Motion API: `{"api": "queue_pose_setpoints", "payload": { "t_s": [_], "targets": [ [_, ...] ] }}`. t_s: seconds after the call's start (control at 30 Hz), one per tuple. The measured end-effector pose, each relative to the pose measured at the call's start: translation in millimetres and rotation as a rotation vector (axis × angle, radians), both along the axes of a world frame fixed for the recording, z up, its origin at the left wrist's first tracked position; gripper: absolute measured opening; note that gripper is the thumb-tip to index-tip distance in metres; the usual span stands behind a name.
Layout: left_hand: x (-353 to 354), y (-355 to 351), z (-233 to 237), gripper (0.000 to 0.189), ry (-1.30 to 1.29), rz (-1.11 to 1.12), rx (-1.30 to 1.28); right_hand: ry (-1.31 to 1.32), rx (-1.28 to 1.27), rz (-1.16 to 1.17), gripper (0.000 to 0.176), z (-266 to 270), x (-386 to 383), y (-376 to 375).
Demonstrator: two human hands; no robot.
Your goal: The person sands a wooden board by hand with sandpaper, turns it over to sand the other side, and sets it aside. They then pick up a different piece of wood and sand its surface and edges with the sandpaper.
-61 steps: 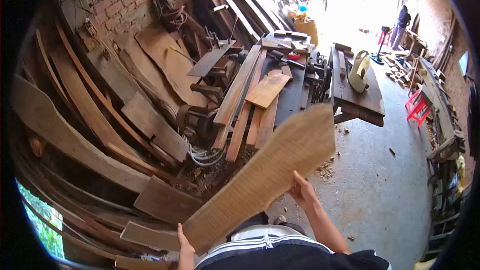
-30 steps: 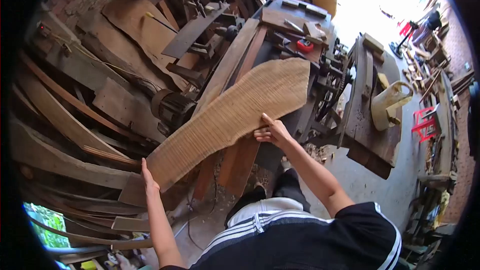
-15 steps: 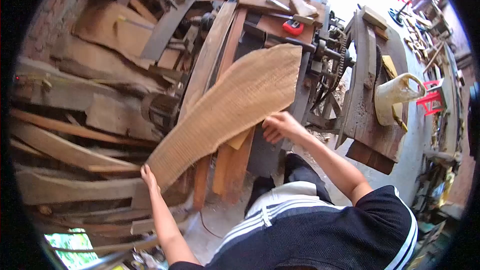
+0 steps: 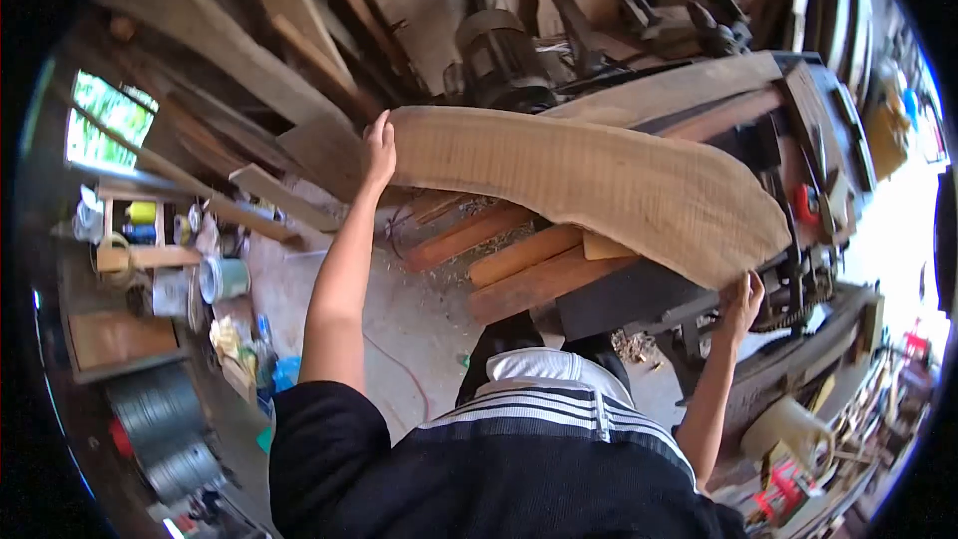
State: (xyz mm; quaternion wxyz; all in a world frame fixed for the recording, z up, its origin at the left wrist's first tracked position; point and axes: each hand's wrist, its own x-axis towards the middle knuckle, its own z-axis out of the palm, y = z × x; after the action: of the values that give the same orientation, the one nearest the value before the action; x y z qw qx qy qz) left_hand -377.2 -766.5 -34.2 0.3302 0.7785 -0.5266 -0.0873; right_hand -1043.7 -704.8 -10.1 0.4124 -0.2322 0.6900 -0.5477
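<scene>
A long curved wooden board, wide at its right end and narrow at its left, lies across the view in front of me. My left hand is closed on the narrow left end. At the lower edge of the wide right end, my right hand grips the board, its fingers partly hidden. Beneath the board are several reddish planks and a dark machine bed. Another pale board lies behind it.
An electric motor stands behind the board. A red tape measure lies at the right. Lumber leans at the upper left. Buckets and a metal drum stand at the left; a cream jug is lower right.
The view has turned to the left. The curved board has swung from a slant to nearly crosswise, and my hands are farther apart, still at its two ends.
</scene>
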Motion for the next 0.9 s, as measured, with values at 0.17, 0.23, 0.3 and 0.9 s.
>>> {"api": "queue_pose_setpoints", "payload": {
  "t_s": [0.17,0.23,0.3,0.9],
  "targets": [
    [27.4,29.6,-5.6,0.037,0.004,0.018,-0.148,0.299,-0.038,0.098,0.032,-20.0,-20.7,12.2],
    [42.7,36.1,-11.9,0.038,0.514,0.272,-0.031,0.249,0.005,0.130,0.035,-13.3,-26.6,15.8],
    [36.0,44.9,8.4,0.055,0.204,0.144,0.137,0.438,-0.010,0.136,0.043,-24.5,-35.9,18.2],
    [-17.0,35.9,80.3,0.081,-0.324,-0.505,0.021,1.561,-0.243,0.662,0.073,27.8,-11.4,-18.9]
  ]
}}
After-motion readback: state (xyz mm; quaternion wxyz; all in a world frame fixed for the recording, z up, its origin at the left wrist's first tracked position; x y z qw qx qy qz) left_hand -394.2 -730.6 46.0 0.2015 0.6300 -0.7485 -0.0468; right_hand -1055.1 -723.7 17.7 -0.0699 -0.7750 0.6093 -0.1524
